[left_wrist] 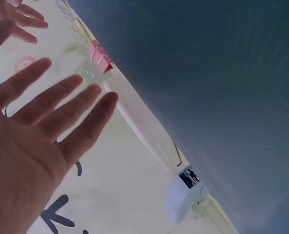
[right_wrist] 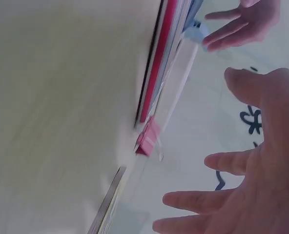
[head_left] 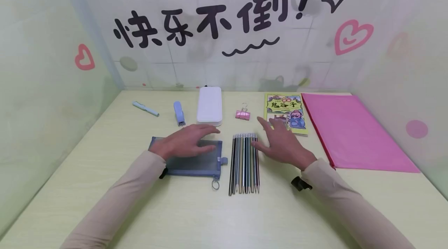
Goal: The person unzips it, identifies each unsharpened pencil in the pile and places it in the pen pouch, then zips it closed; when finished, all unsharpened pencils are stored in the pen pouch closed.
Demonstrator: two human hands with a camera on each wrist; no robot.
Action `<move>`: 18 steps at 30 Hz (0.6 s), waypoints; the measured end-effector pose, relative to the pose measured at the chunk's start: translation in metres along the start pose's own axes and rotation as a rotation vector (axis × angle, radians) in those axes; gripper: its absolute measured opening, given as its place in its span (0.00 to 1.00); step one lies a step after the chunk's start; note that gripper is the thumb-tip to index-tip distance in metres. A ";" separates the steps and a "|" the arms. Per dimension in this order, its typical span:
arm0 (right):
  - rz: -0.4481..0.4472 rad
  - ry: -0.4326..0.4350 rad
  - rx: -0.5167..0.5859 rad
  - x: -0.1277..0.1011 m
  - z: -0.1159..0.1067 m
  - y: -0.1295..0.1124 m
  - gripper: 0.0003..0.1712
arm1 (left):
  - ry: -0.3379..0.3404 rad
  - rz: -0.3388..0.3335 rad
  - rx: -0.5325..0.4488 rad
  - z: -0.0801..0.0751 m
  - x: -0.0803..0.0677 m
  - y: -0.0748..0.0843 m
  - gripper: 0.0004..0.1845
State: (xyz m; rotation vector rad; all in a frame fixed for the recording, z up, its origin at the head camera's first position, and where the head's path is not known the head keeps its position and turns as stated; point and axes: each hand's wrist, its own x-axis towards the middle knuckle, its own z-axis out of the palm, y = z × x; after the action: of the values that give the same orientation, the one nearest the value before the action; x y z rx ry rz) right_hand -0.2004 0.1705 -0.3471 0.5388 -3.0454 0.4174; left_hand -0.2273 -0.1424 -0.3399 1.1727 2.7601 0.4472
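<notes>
My left hand hovers over a dark blue mesh zipper pouch, its fingers spread and holding nothing. In the left wrist view the pouch fills the right side. To the right of the pouch lies a row of several pencils, side by side, points toward me. My right hand is above the table just right of the pencils, fingers apart and nothing in them. Its thumb overlaps the row in the head view. Behind that hand lies a yellow-green comic book, partly covered by the fingers.
Along the back stand a light blue pen, a blue stapler, a white case and a pink binder clip. A large pink folder lies at the right. Printed wall sheets border the table.
</notes>
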 end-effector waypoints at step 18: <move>-0.255 0.017 0.292 -0.029 0.013 -0.054 0.21 | -0.138 0.200 0.067 0.009 0.001 0.026 0.14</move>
State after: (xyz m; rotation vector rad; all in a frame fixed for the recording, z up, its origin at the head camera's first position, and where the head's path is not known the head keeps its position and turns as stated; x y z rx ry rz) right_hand -0.1544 0.1280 -0.3474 0.9159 -2.8591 0.8519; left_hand -0.2083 -0.1219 -0.3405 1.4450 2.5708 0.2818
